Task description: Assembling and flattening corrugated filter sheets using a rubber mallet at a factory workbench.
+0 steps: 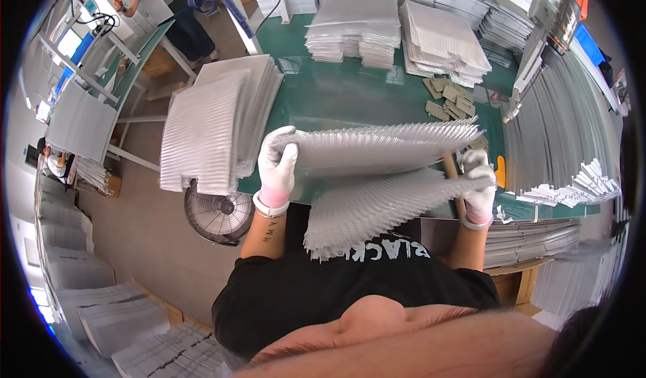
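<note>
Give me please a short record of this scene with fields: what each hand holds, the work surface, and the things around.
Left hand: gloved left hand grips the left end of a silvery ribbed sheet
Right hand: gloved right hand grips the right end, where a second ribbed sheet fans downward
Surface: green table
On table: stacks of similar sheets, small tan card pieces
Below table: round fan on the floor
Background: another person at a far bench

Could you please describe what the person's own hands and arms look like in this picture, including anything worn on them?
Both the left hand and the right hand wear white knitted gloves with pink cuffs and a white band at the wrist. The forearms are bare. The left forearm carries small dark lettering. Short black T-shirt sleeves cover the upper arms.
</note>
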The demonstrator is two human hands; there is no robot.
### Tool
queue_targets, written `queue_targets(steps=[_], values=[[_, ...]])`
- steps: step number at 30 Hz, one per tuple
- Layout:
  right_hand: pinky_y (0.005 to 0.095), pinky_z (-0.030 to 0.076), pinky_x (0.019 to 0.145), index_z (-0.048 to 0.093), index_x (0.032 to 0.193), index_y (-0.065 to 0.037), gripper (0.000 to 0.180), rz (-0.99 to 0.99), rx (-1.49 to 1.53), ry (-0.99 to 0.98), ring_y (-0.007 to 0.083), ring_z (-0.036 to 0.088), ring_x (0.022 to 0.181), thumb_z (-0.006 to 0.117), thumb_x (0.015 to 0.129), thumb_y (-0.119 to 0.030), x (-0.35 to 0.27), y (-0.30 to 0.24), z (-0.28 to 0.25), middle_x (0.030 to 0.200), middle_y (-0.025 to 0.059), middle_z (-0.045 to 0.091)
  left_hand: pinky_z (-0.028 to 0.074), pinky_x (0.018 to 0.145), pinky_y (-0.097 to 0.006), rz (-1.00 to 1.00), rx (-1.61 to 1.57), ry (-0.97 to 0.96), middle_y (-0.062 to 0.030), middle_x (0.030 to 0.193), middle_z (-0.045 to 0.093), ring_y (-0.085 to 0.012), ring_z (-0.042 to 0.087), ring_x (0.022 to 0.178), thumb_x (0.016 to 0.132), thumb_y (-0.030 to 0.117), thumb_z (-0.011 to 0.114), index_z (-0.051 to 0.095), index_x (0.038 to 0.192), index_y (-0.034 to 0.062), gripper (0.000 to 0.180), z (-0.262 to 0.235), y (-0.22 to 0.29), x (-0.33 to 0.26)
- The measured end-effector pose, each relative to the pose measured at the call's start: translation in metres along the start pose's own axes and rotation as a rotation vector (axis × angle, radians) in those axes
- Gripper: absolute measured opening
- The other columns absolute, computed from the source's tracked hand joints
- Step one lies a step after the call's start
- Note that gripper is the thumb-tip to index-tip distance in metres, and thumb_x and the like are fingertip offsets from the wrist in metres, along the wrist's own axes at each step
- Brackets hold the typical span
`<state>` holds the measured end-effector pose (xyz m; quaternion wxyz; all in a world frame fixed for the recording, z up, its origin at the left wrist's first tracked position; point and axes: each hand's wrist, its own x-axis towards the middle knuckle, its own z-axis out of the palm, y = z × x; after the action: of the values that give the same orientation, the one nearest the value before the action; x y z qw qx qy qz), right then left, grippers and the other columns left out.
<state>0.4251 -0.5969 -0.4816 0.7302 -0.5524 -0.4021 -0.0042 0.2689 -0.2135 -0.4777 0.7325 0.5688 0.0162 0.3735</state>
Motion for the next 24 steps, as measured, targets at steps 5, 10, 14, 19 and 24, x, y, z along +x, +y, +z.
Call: queue_targets(steps=[5,10,14,19,24], values=[[0.056,0.024,0.118,0.068,0.098,-0.012,0.037,-0.067,-0.063,0.194,0.0412,0.024,0.149,0.09,0.07,-0.024,0.004,0.008,0.016,0.16,0.0187,0.026,0.044,0.091,-0.022,0.056,0.084,-0.046,-0.0021,0.114,0.062,-0.0071,0.057,0.1,0.095,0.002,0.059,0.057,0.128,-0.0008,0.033,-0.001,0.002,-0.005],[0.0492,0.033,0.115,0.069,0.111,-0.009,0.044,-0.074,-0.092,0.164,0.037,0.039,0.141,0.088,0.072,-0.016,0.005,0.005,0.02,0.153,0.0243,0.039,0.048,0.091,-0.026,-0.005,0.156,-0.021,-0.008,0.11,0.068,-0.0121,0.061,0.1,0.096,0.006,0.064,0.056,0.128,-0.0006,0.034,-0.017,-0.004,-0.004],[0.0466,0.035,0.113,0.069,0.109,-0.002,0.043,-0.05,-0.273,0.251,0.0351,0.044,0.138,0.088,0.072,-0.014,0.004,0.002,0.029,0.148,0.0265,0.045,0.048,0.092,-0.027,0.095,0.293,0.041,-0.0074,0.113,0.065,-0.013,0.061,0.1,0.097,-0.001,0.055,0.054,0.13,-0.0011,0.033,-0.012,-0.005,-0.003],[0.0445,0.039,0.11,0.067,0.108,-0.002,0.044,-0.116,-0.25,0.335,0.0334,0.049,0.133,0.088,0.07,-0.009,0.004,0.006,0.034,0.143,0.0245,0.05,0.046,0.096,-0.027,0.044,0.124,0.028,-0.0088,0.123,0.06,-0.0128,0.059,0.107,0.095,-0.004,0.053,0.054,0.13,-0.0039,0.035,-0.013,-0.013,-0.002],[0.0422,0.043,0.105,0.065,0.108,-0.002,0.043,-0.134,-0.43,0.316,0.0299,0.055,0.121,0.085,0.07,-0.003,0.003,0.004,0.035,0.131,0.0185,0.056,0.046,0.1,-0.03,0.104,0.183,-0.006,-0.013,0.124,0.06,-0.0165,0.059,0.11,0.097,-0.001,0.051,0.05,0.134,-0.0035,0.037,-0.007,-0.009,0.001]])
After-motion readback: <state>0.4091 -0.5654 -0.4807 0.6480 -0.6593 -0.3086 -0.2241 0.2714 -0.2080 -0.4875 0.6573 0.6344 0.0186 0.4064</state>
